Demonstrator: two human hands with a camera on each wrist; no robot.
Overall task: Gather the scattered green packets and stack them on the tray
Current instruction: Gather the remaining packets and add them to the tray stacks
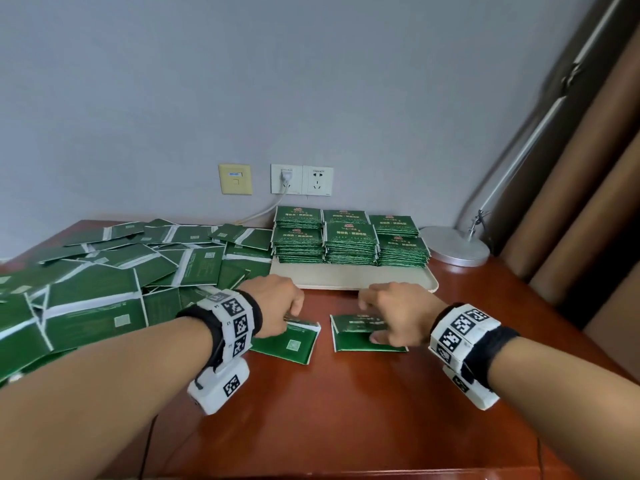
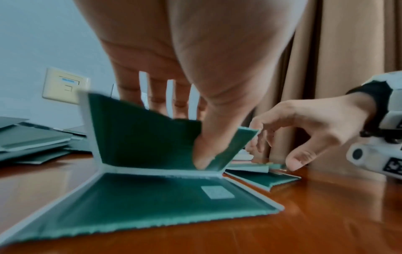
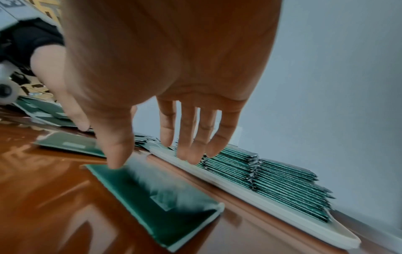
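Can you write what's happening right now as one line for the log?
left hand: folding a packet shut | right hand: fingers resting on another packet | tray: six stacks, front empty | pile: left

A: The head view is evenly bright with soft, diffuse light; the table (image 1: 346, 393) shows only mild sheen, and straight lines bend at the right edge of the frame.

B: In the left wrist view the lifted packet (image 2: 141, 134) is smeared by motion blur at centre, and the palm at the top is out of focus.

A: In the right wrist view glare streaks cross the wood at lower left, and the packet (image 3: 165, 194) is blurred
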